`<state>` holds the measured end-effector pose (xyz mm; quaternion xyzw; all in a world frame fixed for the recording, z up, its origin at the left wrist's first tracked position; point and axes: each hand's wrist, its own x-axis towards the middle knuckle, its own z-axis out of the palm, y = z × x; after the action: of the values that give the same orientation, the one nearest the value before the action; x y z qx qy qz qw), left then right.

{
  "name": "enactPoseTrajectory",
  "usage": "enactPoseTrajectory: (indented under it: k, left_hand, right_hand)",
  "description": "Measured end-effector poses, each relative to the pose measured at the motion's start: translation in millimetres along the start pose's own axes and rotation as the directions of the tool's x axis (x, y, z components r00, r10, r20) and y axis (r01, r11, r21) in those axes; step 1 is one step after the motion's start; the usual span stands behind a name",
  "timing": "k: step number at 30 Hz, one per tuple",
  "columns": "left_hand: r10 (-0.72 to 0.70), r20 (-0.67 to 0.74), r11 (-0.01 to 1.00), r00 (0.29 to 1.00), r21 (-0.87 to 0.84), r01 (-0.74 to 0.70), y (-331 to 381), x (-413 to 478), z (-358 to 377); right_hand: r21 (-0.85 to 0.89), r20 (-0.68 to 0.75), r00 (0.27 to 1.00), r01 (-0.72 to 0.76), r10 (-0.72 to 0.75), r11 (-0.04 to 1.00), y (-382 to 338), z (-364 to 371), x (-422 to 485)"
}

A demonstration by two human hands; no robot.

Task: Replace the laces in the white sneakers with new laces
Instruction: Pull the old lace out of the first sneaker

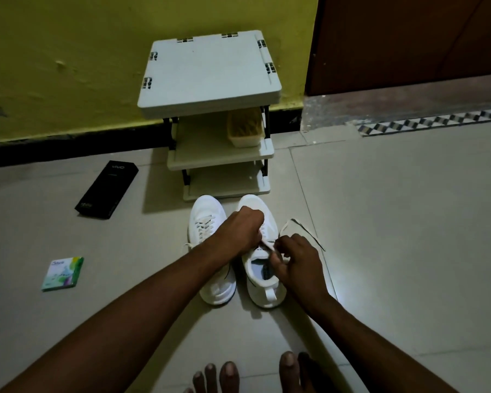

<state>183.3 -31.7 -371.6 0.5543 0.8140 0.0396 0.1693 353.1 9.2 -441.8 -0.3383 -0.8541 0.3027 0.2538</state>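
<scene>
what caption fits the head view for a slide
Left hand and right hand hold a lace over one white sneaker on the floor, its laced partner alongside.

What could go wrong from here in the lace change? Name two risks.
Both the left hand and right hand grip the lace; neither steadies the sneaker, so a tug may tip it. The lace's loose loop trails on the floor, where it could snag or knot.

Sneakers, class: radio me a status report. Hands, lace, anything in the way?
Left hand grips lace over right sneaker. Right hand pinches same lace at tongue. Left sneaker laced. Slack loops on floor, nothing blocking.
</scene>
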Motion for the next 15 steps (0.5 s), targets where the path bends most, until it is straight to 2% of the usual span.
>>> enactPoseTrajectory:
  k: [2,4,6,7,10,12,14,15]
  left_hand:
    - [-0.089,-0.139,0.985,0.986,-0.158,0.067,-6,-3,13]
    - [-0.259,-0.238,0.925,0.936,-0.341,0.169,-8,-3,19]
    - [-0.414,-0.221,0.818,0.883,-0.517,0.254,-11,-2,18]
    - [-0.457,-0.167,0.754,0.873,-0.593,0.282,-12,-1,16]
    - [-0.408,-0.018,0.592,0.913,-0.767,0.249,-16,0,11]
    - [-0.333,0.044,0.529,0.942,-0.818,0.225,-16,-2,9]
    - [-0.247,0.056,0.570,0.967,-0.799,0.192,-17,-4,6]
    - [-0.198,0.047,0.642,0.979,-0.749,0.165,-19,-3,5]
  right_hand:
    - [-0.006,0.005,1.000,0.000,0.000,1.000,-2,0,1]
    - [-0.040,0.016,1.000,-0.005,0.006,0.999,-4,2,3]
    - [-0.067,0.022,1.000,-0.020,0.022,0.998,-4,5,4]
    - [-0.072,0.022,0.999,-0.027,0.029,0.997,-4,6,4]
    - [-0.077,0.019,0.999,-0.026,0.028,0.997,-3,7,2]
    - [-0.065,0.019,1.000,-0.013,0.014,0.998,-3,5,2]
    - [-0.051,0.029,1.000,0.000,0.001,0.999,-5,4,3]
    - [-0.047,0.038,0.999,0.007,-0.006,0.999,-6,3,3]
